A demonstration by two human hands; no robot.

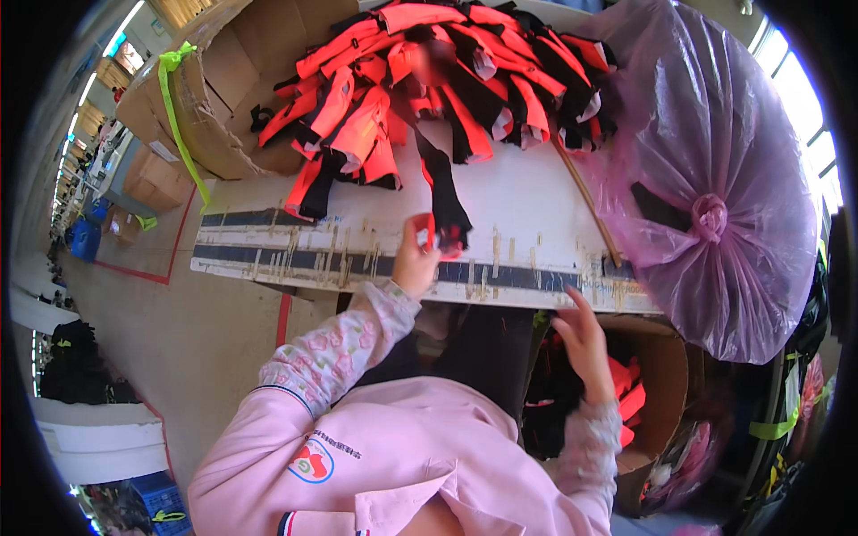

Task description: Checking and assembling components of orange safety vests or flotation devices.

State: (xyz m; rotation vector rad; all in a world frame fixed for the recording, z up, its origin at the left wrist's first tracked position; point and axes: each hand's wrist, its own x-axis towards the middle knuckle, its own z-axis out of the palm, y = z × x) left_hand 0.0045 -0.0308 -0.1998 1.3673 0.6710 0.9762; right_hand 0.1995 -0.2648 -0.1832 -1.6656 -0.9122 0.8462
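My left hand (416, 261) is at the near edge of a white work board (527, 201). Its fingers are closed on the near end of a narrow black and orange-red fabric piece (440, 188), which stretches away toward a heap of similar pieces (365, 134). The fingertips partly hide the gripped end, where a bright red edge shows. My right hand (585, 344) is off to the right, just below the board's edge. Its fingers are apart with nothing in them, above an open cardboard box (666, 380) that holds more orange and black pieces.
A large tied purple plastic bag (706, 116) bulges over the board's right side. Beside it lies a thin wooden stick (585, 201). A big open carton (147, 116) with a yellow-green strap (170, 98) stands at the far left. Red lines mark the floor (223, 313).
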